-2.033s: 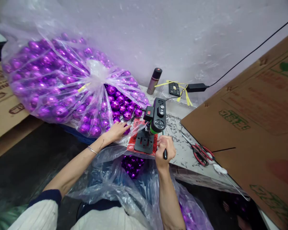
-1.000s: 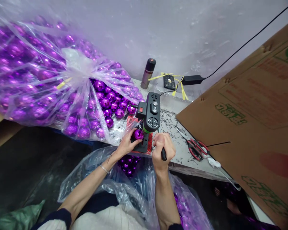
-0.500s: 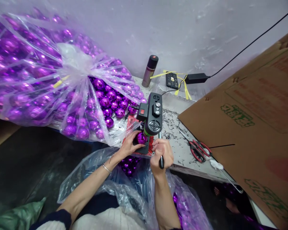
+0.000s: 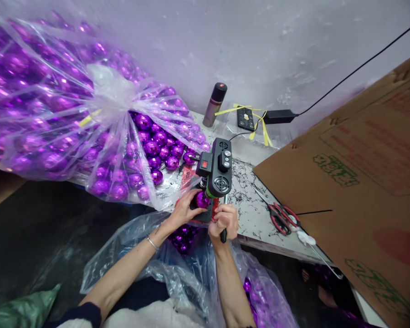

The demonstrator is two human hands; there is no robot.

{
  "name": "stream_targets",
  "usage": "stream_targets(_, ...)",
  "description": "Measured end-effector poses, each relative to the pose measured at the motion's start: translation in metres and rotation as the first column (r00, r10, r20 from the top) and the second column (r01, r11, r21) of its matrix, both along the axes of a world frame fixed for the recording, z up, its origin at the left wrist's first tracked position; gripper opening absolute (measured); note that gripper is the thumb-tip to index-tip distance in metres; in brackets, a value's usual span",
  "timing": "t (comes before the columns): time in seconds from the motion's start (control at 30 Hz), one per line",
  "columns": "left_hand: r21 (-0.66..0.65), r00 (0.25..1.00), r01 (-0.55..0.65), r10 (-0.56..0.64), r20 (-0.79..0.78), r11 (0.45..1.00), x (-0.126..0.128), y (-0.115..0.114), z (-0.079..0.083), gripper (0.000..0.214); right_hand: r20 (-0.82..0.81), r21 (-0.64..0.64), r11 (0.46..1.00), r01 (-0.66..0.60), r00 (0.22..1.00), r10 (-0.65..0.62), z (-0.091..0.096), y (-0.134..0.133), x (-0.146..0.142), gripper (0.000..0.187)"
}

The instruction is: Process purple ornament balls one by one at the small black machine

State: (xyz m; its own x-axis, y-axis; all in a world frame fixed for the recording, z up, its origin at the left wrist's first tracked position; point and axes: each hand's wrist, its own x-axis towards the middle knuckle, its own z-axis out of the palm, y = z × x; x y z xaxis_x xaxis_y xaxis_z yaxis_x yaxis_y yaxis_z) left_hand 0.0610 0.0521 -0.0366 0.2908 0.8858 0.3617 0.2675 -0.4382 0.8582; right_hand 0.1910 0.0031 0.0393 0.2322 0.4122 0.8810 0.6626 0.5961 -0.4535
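My left hand (image 4: 186, 208) grips a shiny purple faceted ball (image 4: 202, 199) between thumb and fingers. The ball sits under the head of a small black bench press (image 4: 220, 166) with a red switch and round vents. Fingers of my right hand (image 4: 224, 222) are wrapped around the press's lever, whose black handle end (image 4: 223, 235) pokes out below the fist. Part of the ball is hidden by the press head. Beneath the press lies a red mat (image 4: 187, 175). Left of it, more purple balls (image 4: 160, 138) spill from the mouth of a big clear plastic bag (image 4: 112, 93).
Red-handled scissors (image 4: 283, 218) lie right of the press, beside a large cardboard box (image 4: 355, 173). At the back stand a spray can (image 4: 214, 105), a phone (image 4: 245, 118) and a black power adapter (image 4: 279, 116). Black scraps litter the white table (image 4: 251, 200). An open plastic bag (image 4: 123, 255) hangs at my lap.
My right hand has moved a little left and down with the lever. My left hand keeps the ball in about the same place under the press.
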Motion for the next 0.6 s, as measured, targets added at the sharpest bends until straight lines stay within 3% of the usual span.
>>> stream_targets(0.27,-0.018,1.0,-0.006,0.006,0.006,1.0,0.002,0.002,0.002,0.064,-0.037,0.085,0.996,-0.027,0.999,0.03,-0.007,0.01,-0.001,0.036)
stream_targets(0.47,-0.017,1.0,-0.012,0.012,0.027,1.0,0.003,0.003,0.002,0.062,0.031,0.113,0.993,-0.047,0.999,0.044,-0.012,0.013,0.002,0.037)
stream_targets(0.6,-0.027,0.999,-0.003,0.004,0.037,1.0,0.006,0.008,0.003,0.064,0.048,0.078,0.996,-0.04,0.998,0.036,-0.002,0.009,0.002,0.038)
